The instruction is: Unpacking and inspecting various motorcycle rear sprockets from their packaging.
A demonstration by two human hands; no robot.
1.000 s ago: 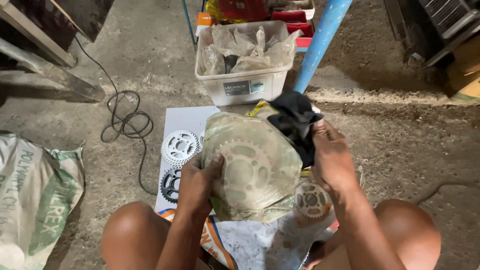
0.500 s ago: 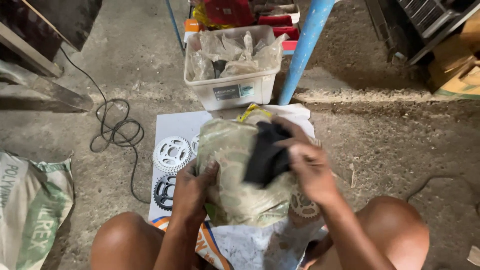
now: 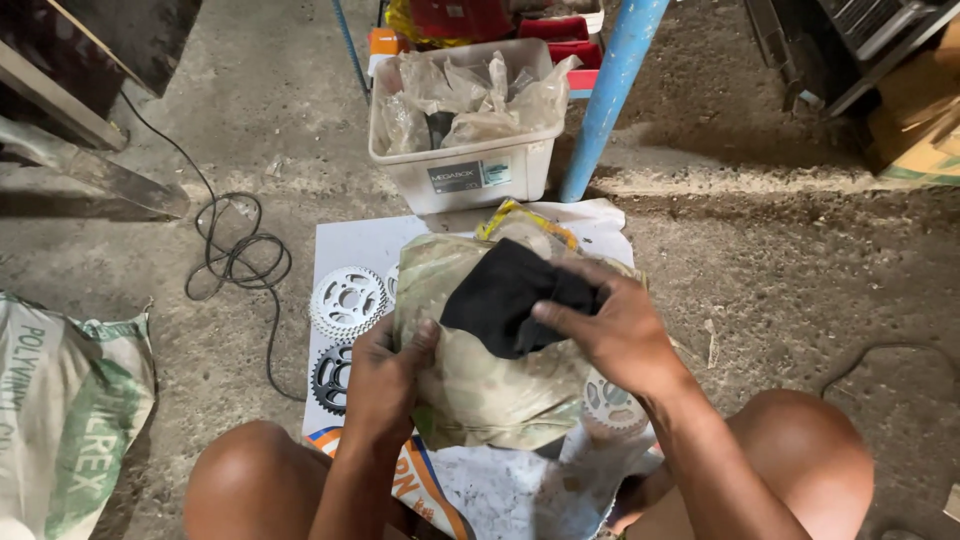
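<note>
My left hand (image 3: 385, 375) grips the left edge of a round sprocket wrapped in cloudy plastic (image 3: 480, 385), held above my knees. My right hand (image 3: 615, 325) presses a black cloth (image 3: 505, 295) flat against the top of the wrapped sprocket. Under them lies a white sheet (image 3: 345, 245) on the floor with a silver sprocket (image 3: 347, 300) and a black sprocket (image 3: 330, 378) at its left side. Another silver sprocket (image 3: 610, 405) peeks out below my right wrist.
A white plastic bin (image 3: 460, 175) full of clear bags stands just beyond the sheet. A blue pole (image 3: 610, 95) rises to its right. A black cable (image 3: 235, 255) coils on the concrete at left, and a woven sack (image 3: 65, 410) lies at the far left.
My right hand has brought the black cloth from the sprocket's right edge onto its face. The left hand keeps its grip on the left edge.
</note>
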